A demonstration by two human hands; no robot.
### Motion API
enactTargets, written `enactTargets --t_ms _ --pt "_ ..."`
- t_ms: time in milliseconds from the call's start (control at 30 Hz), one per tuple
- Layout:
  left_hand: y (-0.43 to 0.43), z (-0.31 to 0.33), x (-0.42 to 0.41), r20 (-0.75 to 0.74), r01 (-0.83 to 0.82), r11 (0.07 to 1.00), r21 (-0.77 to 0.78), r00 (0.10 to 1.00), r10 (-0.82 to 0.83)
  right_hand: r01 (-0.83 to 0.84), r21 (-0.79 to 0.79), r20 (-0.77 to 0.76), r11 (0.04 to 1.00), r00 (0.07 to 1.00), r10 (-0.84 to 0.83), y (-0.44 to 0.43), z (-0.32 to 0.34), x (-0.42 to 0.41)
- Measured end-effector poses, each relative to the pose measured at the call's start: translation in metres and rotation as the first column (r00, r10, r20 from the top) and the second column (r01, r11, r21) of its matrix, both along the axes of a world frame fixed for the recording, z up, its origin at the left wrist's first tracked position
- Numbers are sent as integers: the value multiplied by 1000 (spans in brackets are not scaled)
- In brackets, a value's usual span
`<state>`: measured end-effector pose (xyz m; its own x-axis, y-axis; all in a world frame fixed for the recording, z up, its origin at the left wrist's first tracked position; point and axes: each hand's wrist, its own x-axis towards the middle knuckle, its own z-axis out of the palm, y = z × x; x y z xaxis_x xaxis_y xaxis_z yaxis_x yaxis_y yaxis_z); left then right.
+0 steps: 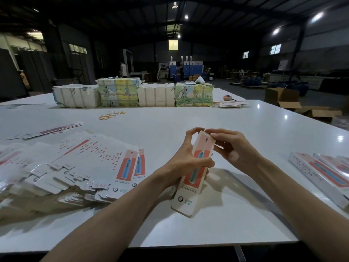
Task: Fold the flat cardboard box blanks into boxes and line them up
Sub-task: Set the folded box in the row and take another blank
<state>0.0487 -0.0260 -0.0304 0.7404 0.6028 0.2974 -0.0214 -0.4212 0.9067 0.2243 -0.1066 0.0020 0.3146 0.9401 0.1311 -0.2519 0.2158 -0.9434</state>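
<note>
Box (191, 195), long and narrow with a blue toothbrush printed on an orange panel, is held tilted just above the white table (188, 121). Its lower end is close to the table's near edge and its top end leans away. The left hand (184, 157) grips the middle of it, fingers (205, 164) curled round the front, with the forefinger and thumb arched up toward the top end. The right hand (233, 146) meets it from the other side, its fingers (217, 135) pinching the top end; whether they hold a flap there is too small to tell.

A fanned heap of flat blanks (90, 163) lies on the table to the left. Folded boxes (321, 173) lie side by side at the right edge. Rubber bands (111, 115) are scattered mid-table. A row of wrapped bundles (154, 96) stands along the far side.
</note>
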Motion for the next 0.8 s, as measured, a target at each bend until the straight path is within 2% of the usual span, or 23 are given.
enactTargets --t_ms 133,233,333,467,633,700,767,800 --pt "3 1 -4 17 -19 994 -111 1000 21 -83 62 143 995 987 74 1 -4 -7" --pt "4 3 -6 20 -33 984 -178 999 37 -10 126 246 992 969 -22 5 -12 -16" --pt "3 4 -7 21 -42 979 -199 999 47 17 166 240 986 969 -57 5 -16 -17" --pt "1 1 -5 8 -59 982 -179 998 61 -17 152 188 988 982 -12 4 -17 -10" --pt "1 -1 -2 38 -6 939 -344 999 21 -5 170 243 985 969 -37 8 -24 -14" --pt "2 -1 0 89 -4 913 -408 995 44 89 170 447 981 881 -157 11 -26 -17" --pt "3 1 1 149 -29 879 -476 982 114 191 214 669 958 686 -286 14 -28 -21" --pt "3 3 1 205 -15 844 -536 968 147 202 246 730 948 604 -319 15 -29 -25"
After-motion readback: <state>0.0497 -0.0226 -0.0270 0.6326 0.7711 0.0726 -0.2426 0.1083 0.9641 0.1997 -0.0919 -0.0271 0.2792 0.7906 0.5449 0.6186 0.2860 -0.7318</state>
